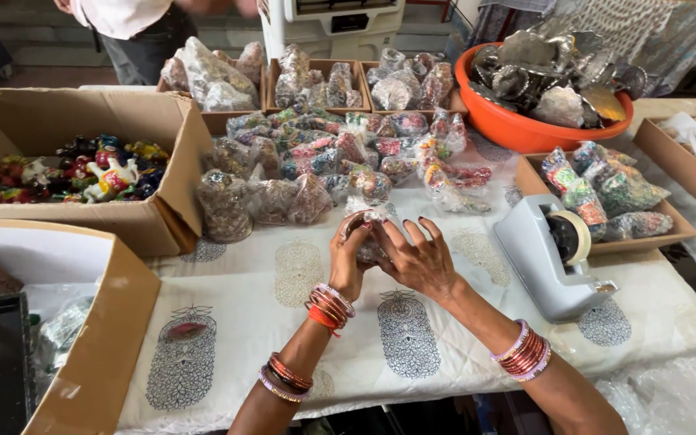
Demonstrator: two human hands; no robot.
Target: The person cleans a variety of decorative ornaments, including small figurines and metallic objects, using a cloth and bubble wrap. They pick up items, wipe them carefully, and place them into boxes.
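Bangles ring both my forearms at the near edge of the surface. Farther in, my left hand and right hand are closed together on a small clear packet at mid-surface. I judge I'm closing it; next I'd need the tape dispenser near the right edge.

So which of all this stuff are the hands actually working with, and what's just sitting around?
In hand:
- left hand and right hand, both on one small clear-wrapped packet

Lying about, untouched:
- grey tape dispenser
- heap of wrapped packets
- orange bowl of silvery pieces
- cardboard box of colourful figurines
- patterned white cloth
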